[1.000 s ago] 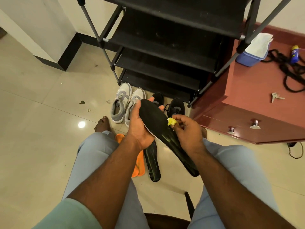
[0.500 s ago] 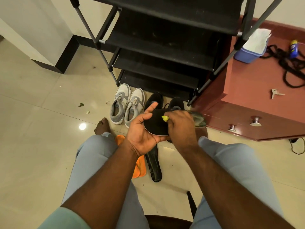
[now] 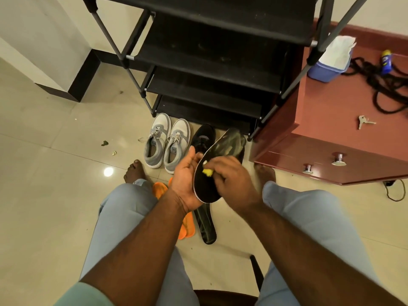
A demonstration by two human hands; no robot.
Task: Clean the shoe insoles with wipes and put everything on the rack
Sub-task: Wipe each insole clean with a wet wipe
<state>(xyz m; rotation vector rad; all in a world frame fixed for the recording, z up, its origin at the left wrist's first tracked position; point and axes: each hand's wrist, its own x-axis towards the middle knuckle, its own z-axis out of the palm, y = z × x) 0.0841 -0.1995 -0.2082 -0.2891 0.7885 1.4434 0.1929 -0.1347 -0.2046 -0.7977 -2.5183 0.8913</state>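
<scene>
Cradling black insole (image 3: pixel 208 186) in left grip (image 3: pixel 187 180), right grip (image 3: pixel 229 175) pinching yellow wipe (image 3: pixel 208 172) against it.

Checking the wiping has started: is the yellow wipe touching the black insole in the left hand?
Touching. The head view shows the right hand pressing the yellow wipe onto the black insole, held by the left hand.

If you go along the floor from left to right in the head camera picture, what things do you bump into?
Green leaf scrap → grey sneakers → black shoe → red-brown cabinet → black cord.
</scene>
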